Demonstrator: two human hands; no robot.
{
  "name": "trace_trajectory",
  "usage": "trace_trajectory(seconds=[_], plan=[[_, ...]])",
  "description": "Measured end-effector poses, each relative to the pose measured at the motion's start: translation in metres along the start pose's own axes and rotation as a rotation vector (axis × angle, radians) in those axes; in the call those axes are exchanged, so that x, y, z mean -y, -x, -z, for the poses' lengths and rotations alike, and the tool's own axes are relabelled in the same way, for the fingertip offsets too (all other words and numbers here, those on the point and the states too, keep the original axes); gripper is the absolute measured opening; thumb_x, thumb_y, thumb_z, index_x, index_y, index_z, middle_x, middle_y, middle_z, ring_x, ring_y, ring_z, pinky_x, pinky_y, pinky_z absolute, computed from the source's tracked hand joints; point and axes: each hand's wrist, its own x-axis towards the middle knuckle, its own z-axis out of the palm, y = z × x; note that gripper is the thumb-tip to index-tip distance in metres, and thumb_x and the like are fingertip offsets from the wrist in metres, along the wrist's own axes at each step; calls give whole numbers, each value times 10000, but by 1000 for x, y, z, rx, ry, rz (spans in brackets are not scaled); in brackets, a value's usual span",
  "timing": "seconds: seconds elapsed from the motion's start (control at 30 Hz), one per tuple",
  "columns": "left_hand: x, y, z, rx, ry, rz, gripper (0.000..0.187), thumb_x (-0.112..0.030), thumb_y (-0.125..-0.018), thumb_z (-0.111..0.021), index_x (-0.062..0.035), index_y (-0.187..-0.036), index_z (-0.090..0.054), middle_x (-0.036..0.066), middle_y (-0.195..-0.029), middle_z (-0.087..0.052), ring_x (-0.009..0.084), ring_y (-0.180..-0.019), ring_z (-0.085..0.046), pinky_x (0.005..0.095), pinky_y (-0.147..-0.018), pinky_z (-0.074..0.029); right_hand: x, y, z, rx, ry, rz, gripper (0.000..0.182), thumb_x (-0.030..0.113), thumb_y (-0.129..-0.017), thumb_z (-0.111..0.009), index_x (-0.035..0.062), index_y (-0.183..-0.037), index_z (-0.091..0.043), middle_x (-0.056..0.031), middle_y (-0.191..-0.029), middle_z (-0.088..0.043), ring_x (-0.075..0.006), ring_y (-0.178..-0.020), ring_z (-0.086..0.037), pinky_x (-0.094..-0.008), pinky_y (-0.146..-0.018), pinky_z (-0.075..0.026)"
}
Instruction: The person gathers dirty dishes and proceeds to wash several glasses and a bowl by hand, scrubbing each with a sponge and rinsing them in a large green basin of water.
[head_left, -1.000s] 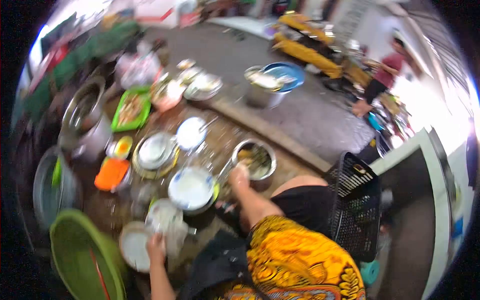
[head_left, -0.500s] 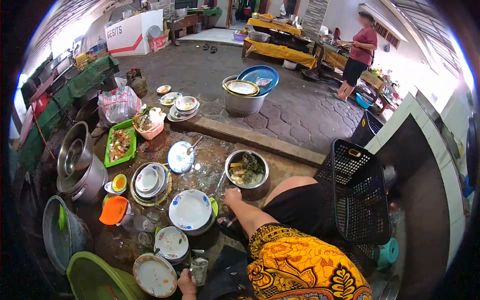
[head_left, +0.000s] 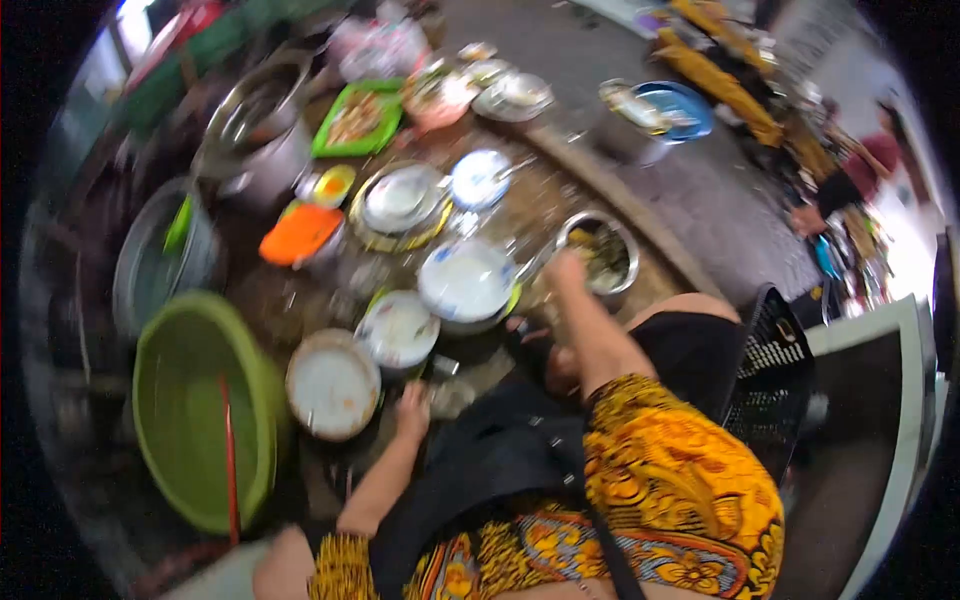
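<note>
My left hand [head_left: 412, 402] is closed at the side of a clear glass mug [head_left: 453, 399], low in front of my lap. Close by are a stained white plate [head_left: 333, 385] and a white bowl with food scraps [head_left: 398, 330]. My right hand [head_left: 566, 268] reaches to the near left rim of a metal bowl [head_left: 627, 275] holding greens and yellowish scraps. Its fingers look curled, but blur hides what is in them. Left of it, a white bowl with blue flowers [head_left: 466, 280] sits on a stack.
A green tub [head_left: 265, 440] with a red stick stands at left, beside a grey basin [head_left: 125, 290]. Farther off are an orange bowl [head_left: 300, 236], a green tray of scraps [head_left: 388, 128] and stacked plates [head_left: 445, 218]. A black crate [head_left: 765, 400] is at right; a person [head_left: 868, 165] is beyond.
The view has tilted and swung left and down, shifting the dishes across it. My right hand has come to the metal bowl's rim. My left hand stays by the glass mug.
</note>
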Motion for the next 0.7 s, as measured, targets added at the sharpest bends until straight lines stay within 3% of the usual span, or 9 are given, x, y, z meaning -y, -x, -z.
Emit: trace_trajectory(seconds=[0.1, 0.2, 0.3, 0.33, 0.4, 0.47, 0.53, 0.63, 0.7], plan=[[9, 5, 3, 28, -48, 116, 214, -121, -787, -517, -50, -987, -488, 159, -1026, -480, 382, -903, -491, 438, -752, -414, 19, -3, 29, -65, -110, 67, 349, 277, -630, -638, -8, -830, -623, -176, -904, -623, -279, -843, -611, -345, -720, -491], [18, 10, 18, 69, -110, 83, 158, -38, -761, -480, -67, -915, -458, 169, -837, -503, 383, -793, -498, 439, -672, -414, 45, -18, 42, 65, -295, 47, 450, 294, -627, -673, -48, -910, -603, -199, -855, -628, -326, -845, -600, -356, -790, -468], [31, 14, 25, 8, -42, 105, 148, -28, -731, -519, -48, -873, -479, 179, -814, -534, 364, -777, -521, 410, -661, -410, 86, 6, 60, 577, -1217, -117, 255, 198, -752, -598, 0, -913, -583, -140, -899, -607, -250, -749, -608, -359, -574, -518], [31, 15, 29, 100, -96, 141, 142, -30, -730, -521, -46, -867, -488, 172, -804, -547, 355, -775, -532, 403, -663, -416, 96, 5, 48, 598, -1207, -109, 255, 198, -752, -598, 0, -913, -583, -140, -899, -607, -250, -749, -608, -359, -574, -518], [33, 17, 32, 184, -141, 194, 136, -32, -729, -524, -43, -862, -497, 165, -793, -561, 345, -774, -543, 396, -665, -421, 117, 2, 27, 971, -1551, -55, 290, 217, -763, -615, 10, -965, -592, -138, -942, -609, -252, -842, -602, -370, -646, -525], [43, 15, 32, 286, -158, 287, 127, -35, -721, -529, -60, -844, -508, 171, -843, -583, 370, -825, -544, 443, -689, -425, 156, 47, 47, 986, -1555, -190, 324, 248, -808, -571, 22, -1037, -539, -148, -1026, -572, -265, -892, -588, -387, -729, -516], [45, 12, 38, 321, -147, 317, 252, -16, -716, -520, -88, -957, -545, 177, -869, -591, 353, -859, -555, 432, -727, -433, 186, 79, 47, 1128, -1768, -76, 371, 281, -835, -537, 16, -1085, -470, -167, -1066, -546, -302, -933, -571, -437, -830, -478], [19, -8, 71, 715, -358, 407, 501, -17, -722, -513, -165, -1200, -481, 168, -1098, -541, 317, -982, -535, 392, -815, -434, 228, 105, 39, 1271, -1883, -163, 389, 284, -822, -539, 15, -1092, -462, -174, -1081, -538, -329, -972, -548, -473, -883, -438], [9, -32, 96, 630, -331, 414, 456, -104, -765, -517, -167, -1214, -465, 161, -1061, -565, 299, -946, -552, 383, -808, -438, 246, 118, 39, 1261, -1822, -166, 393, 299, -820, -526, 26, -1095, -465, -150, -1073, -548, -335, -946, -555, -483, -825, -460]])
